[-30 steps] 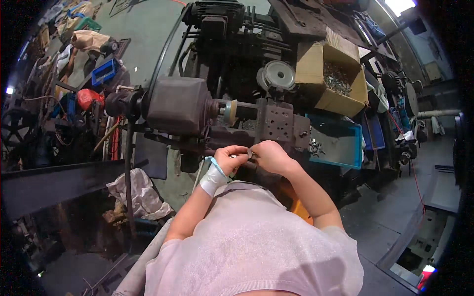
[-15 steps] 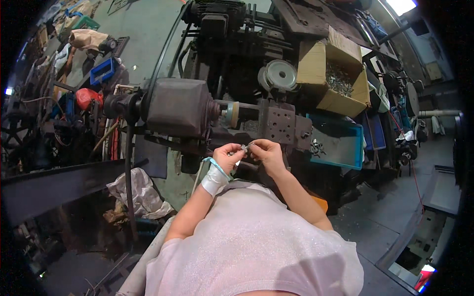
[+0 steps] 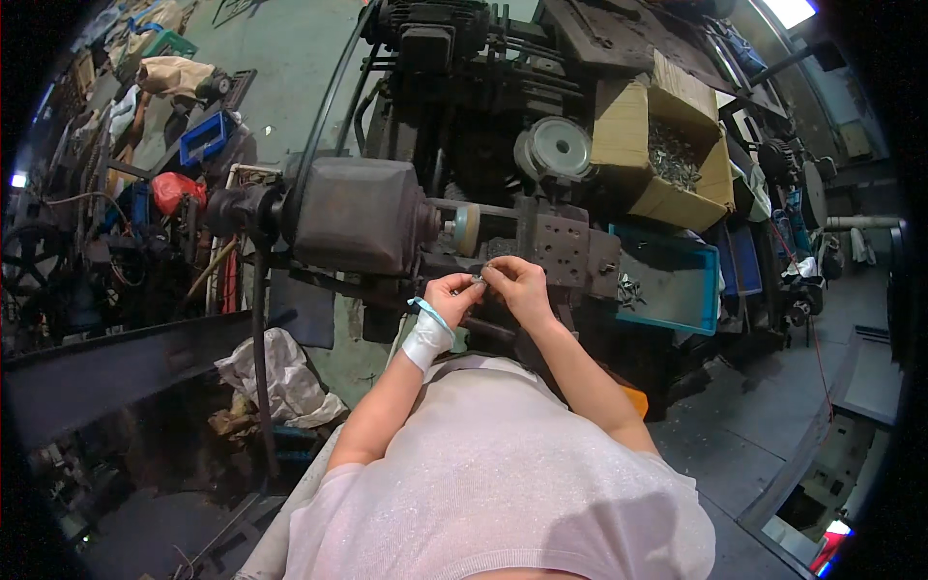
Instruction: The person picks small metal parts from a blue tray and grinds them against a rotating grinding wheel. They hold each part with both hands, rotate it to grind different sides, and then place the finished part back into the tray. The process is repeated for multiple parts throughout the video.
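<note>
My left hand (image 3: 452,298), with a white wrap and a light blue band at its wrist, is closed in a pinch. Between its fingertips sits a small silvery metal part (image 3: 477,279), whose exact kind is too small to make out. The fingers of my right hand (image 3: 522,292) are pinched together at the same spot, touching the part and covering much of it. Both hands are in front of a dark, greasy machine. Just beyond them are its pale wheel (image 3: 467,229) on a spindle and a block with several holes (image 3: 561,247).
Right of the block, a teal tray (image 3: 713,290) holds several small metal pieces (image 3: 630,292). Behind it stands an open cardboard box (image 3: 622,130) full of similar pieces. A rounded machine housing (image 3: 355,215) lies left of the wheel. A white sack (image 3: 280,379) rests at lower left.
My fingertips have drawn closer together around the small part, which is now more covered. The whole view has shifted slightly, with the machine appearing a little further right.
</note>
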`<state>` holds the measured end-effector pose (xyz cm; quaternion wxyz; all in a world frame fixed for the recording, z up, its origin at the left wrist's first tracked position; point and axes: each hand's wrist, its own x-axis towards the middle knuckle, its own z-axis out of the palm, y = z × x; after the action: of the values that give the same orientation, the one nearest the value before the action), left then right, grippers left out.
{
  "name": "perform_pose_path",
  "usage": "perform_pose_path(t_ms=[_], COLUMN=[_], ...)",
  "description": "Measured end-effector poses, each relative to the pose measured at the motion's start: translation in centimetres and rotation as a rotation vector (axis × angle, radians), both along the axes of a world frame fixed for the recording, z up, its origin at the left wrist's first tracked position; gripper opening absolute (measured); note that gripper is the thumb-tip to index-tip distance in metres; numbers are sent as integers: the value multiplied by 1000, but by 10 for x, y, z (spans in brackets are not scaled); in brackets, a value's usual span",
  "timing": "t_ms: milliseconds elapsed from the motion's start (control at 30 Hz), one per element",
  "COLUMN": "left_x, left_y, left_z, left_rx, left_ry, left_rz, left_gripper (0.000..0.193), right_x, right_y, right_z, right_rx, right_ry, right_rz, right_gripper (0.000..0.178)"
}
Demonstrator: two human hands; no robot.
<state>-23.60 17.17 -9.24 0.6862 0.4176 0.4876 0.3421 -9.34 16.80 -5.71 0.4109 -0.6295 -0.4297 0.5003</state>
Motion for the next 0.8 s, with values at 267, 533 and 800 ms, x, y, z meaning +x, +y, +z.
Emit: perform_pose_path(t_ms=[267, 533, 800], left_x=[2, 9, 13], left_y=[13, 19, 20], left_z=[-10, -6, -3], left_rx=[-40, -119, -144], left_ry=[-1, 69, 21], left_rz=[2, 103, 174], left_gripper=[16, 18, 18], right_x=[-11, -12, -14], right_y=[19, 30, 36], right_z=[-23, -39, -58], right_rx=[-100, -126, -46], right_ry=[124, 197, 53], right_rz=[-139, -212, -237], right_gripper=[15, 15, 16])
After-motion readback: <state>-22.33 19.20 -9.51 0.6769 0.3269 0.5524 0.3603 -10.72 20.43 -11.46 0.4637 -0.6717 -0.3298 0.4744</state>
